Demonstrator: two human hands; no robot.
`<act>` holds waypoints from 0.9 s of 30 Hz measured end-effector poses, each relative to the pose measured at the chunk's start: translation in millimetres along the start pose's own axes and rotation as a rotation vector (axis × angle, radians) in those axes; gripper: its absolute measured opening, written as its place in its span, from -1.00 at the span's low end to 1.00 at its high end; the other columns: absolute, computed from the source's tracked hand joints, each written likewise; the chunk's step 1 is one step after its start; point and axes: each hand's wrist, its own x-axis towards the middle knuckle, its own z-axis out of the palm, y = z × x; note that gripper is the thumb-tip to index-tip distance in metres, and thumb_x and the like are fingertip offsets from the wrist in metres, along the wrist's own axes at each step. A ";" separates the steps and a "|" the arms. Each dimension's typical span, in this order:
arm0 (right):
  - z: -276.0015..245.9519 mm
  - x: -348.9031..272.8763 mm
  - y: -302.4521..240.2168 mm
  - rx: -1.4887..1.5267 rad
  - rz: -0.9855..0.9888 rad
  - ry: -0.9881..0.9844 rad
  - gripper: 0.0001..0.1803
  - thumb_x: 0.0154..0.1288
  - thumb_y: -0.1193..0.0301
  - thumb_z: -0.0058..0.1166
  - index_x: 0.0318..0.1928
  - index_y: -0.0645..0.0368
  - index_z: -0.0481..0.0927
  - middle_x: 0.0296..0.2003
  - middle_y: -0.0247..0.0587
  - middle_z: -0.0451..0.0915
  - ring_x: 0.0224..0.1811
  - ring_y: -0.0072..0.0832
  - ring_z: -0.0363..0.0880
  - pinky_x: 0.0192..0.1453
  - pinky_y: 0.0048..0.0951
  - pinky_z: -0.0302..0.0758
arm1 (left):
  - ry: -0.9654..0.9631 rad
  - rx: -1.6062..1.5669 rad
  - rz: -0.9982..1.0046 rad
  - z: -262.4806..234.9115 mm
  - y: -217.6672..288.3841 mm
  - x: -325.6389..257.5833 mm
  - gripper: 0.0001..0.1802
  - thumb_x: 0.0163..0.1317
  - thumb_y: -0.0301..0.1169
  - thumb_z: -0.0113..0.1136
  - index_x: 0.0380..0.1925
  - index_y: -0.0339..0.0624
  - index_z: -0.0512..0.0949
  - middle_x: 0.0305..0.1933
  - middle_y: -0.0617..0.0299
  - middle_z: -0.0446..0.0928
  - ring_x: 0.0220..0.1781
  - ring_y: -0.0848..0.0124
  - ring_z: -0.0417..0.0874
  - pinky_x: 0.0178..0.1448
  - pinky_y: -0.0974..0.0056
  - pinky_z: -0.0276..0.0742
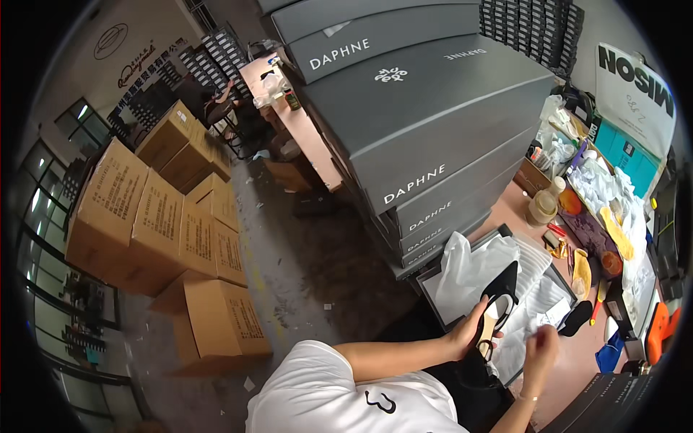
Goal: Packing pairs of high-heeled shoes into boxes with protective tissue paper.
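Left hand (468,333) fingers around black shoe (499,297); right hand (541,346) grip unclear, heel hidden.

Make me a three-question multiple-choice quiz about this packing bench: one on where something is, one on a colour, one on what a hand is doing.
1. Where is the stack of grey boxes?
A. behind the open box
B. on the floor by the cartons
C. under the table

2. What colour is the pointed shoe?
A. red
B. black
C. white

3. What is the left hand doing?
A. resting flat on the table
B. gripping the shoe
C. hanging empty

Answers: 1 A, the stack rises just beyond the open box. 2 B, its upper is black. 3 B, the fingers wrap around the shoe while the right hand holds white paper.
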 end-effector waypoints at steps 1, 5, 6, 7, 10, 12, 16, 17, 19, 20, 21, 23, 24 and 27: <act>16.7 5.5 9.1 -0.119 -0.084 -0.058 -0.90 0.08 0.67 0.05 -0.40 0.24 0.45 -0.47 -0.19 0.45 -0.44 -0.40 0.45 -0.36 -0.44 0.35 | 0.020 -0.089 0.070 -6.3 -12.2 13.9 -0.31 0.26 0.36 -0.20 -0.08 -0.02 0.46 -0.24 0.28 0.52 -0.21 0.39 0.64 -0.25 0.23 0.58; 47.9 8.0 47.1 -0.634 -0.360 -0.323 -0.94 0.11 0.58 0.07 -0.35 0.27 0.51 -0.42 -0.09 0.50 -0.33 -0.12 0.52 -0.28 -0.14 0.42 | 0.001 -0.121 0.060 7.7 -19.4 11.3 -0.36 0.24 0.35 -0.12 -0.16 0.01 0.47 -0.33 0.31 0.48 -0.25 0.40 0.62 -0.29 0.23 0.55; 42.4 7.1 32.2 -0.394 -0.264 -0.232 -0.90 0.11 0.61 0.06 -0.31 0.28 0.53 -0.42 -0.08 0.51 -0.33 -0.15 0.53 -0.27 -0.21 0.44 | 0.025 -0.130 0.067 10.6 -16.9 10.2 -0.35 0.24 0.36 -0.14 -0.17 0.01 0.47 -0.34 0.30 0.48 -0.27 0.40 0.61 -0.30 0.23 0.54; 32.7 7.9 7.8 -0.156 -0.169 -0.143 -0.86 0.12 0.64 0.05 -0.26 0.30 0.55 -0.41 -0.08 0.51 -0.33 -0.18 0.54 -0.27 -0.27 0.45 | 0.050 -0.141 0.075 13.2 -12.4 8.9 -0.34 0.24 0.37 -0.16 -0.17 0.01 0.47 -0.36 0.29 0.49 -0.30 0.41 0.60 -0.30 0.24 0.54; -0.9 3.8 -44.5 0.058 -0.171 -0.150 -0.76 0.16 0.67 0.04 -0.13 0.29 0.56 -0.24 -0.03 0.56 -0.31 -0.18 0.53 -0.19 -0.37 0.47 | 0.055 -0.055 0.019 20.9 3.0 -4.5 -0.32 0.26 0.39 -0.24 -0.20 0.02 0.47 -0.43 0.29 0.45 -0.44 0.44 0.51 -0.36 0.31 0.48; 2.1 2.9 -69.6 -0.055 -0.365 -0.178 -0.68 0.13 0.64 0.08 -0.05 0.29 0.55 -0.12 -0.01 0.57 -0.20 -0.12 0.52 -0.06 -0.30 0.46 | 0.010 -0.020 0.074 18.4 -3.5 1.6 -0.35 0.28 0.37 -0.23 -0.24 0.02 0.47 -0.45 0.29 0.44 -0.45 0.45 0.49 -0.37 0.33 0.45; 31.9 5.0 -53.6 -0.422 -0.407 -0.205 -0.50 0.05 0.50 0.20 0.06 0.36 0.47 0.07 0.12 0.51 -0.11 -0.04 0.52 0.02 -0.19 0.45 | 0.116 -0.050 0.242 22.7 -24.3 20.6 -0.41 0.33 0.26 -0.14 -0.02 0.01 0.39 -0.25 0.28 0.43 -0.23 0.46 0.47 -0.22 0.32 0.44; 35.1 4.7 -55.6 -0.402 -0.394 -0.190 -0.51 0.05 0.49 0.21 0.04 0.37 0.47 0.05 0.14 0.52 -0.13 -0.04 0.55 -0.03 -0.21 0.47 | 0.132 -0.031 0.275 20.9 -25.8 22.2 -0.37 0.32 0.27 -0.12 0.10 0.01 0.33 -0.13 0.26 0.41 -0.12 0.46 0.46 -0.16 0.30 0.45; 36.6 8.8 -56.5 -0.420 -0.406 -0.252 -0.67 0.07 0.49 0.17 -0.13 0.34 0.50 -0.15 0.09 0.57 -0.27 -0.08 0.57 -0.19 -0.21 0.48 | 0.061 0.153 0.300 18.5 -30.4 13.8 -0.08 0.25 0.34 -0.10 0.36 -0.10 0.04 0.29 0.13 0.19 0.30 0.33 0.22 0.26 0.20 0.29; 39.2 12.0 -49.7 -0.432 -0.422 -0.287 -0.71 0.07 0.49 0.16 -0.17 0.33 0.49 -0.22 0.06 0.58 -0.30 -0.09 0.57 -0.22 -0.21 0.47 | 0.088 0.122 0.258 19.9 -28.3 9.2 -0.09 0.24 0.35 -0.09 0.36 -0.05 0.04 0.29 0.13 0.19 0.31 0.33 0.20 0.27 0.19 0.28; 42.7 13.1 -43.6 -0.443 -0.438 -0.323 -0.75 0.07 0.50 0.15 -0.22 0.31 0.49 -0.28 0.03 0.58 -0.33 -0.10 0.56 -0.25 -0.21 0.46 | 0.107 0.111 0.242 16.2 -31.0 9.5 -0.14 0.25 0.33 -0.09 0.34 0.01 0.06 0.23 0.17 0.22 0.23 0.36 0.26 0.15 0.21 0.34; 46.8 12.0 -36.4 -0.436 -0.504 -0.298 -0.81 0.04 0.49 0.15 -0.31 0.25 0.47 -0.42 -0.06 0.53 -0.43 -0.15 0.54 -0.33 -0.21 0.43 | 0.133 0.086 0.217 14.6 -30.8 10.2 -0.25 0.28 0.31 -0.10 0.30 0.12 0.11 0.10 0.26 0.28 0.08 0.43 0.37 -0.08 0.25 0.46; 47.1 10.8 -33.0 -0.440 -0.551 -0.281 -0.81 0.03 0.49 0.16 -0.32 0.24 0.47 -0.44 -0.08 0.52 -0.44 -0.16 0.53 -0.34 -0.22 0.42 | 0.151 0.096 0.222 14.3 -31.8 9.5 -0.28 0.28 0.30 -0.09 0.26 0.14 0.14 0.00 0.27 0.33 0.02 0.44 0.40 -0.20 0.26 0.50; 47.7 12.2 -23.2 -0.434 -0.629 -0.242 -0.81 0.01 0.48 0.16 -0.33 0.20 0.47 -0.45 -0.12 0.50 -0.48 -0.19 0.52 -0.35 -0.24 0.42 | 0.116 0.041 0.165 18.5 -27.4 4.6 -0.35 0.27 0.29 -0.07 0.17 0.15 0.21 -0.11 0.30 0.36 -0.11 0.45 0.46 -0.33 0.28 0.51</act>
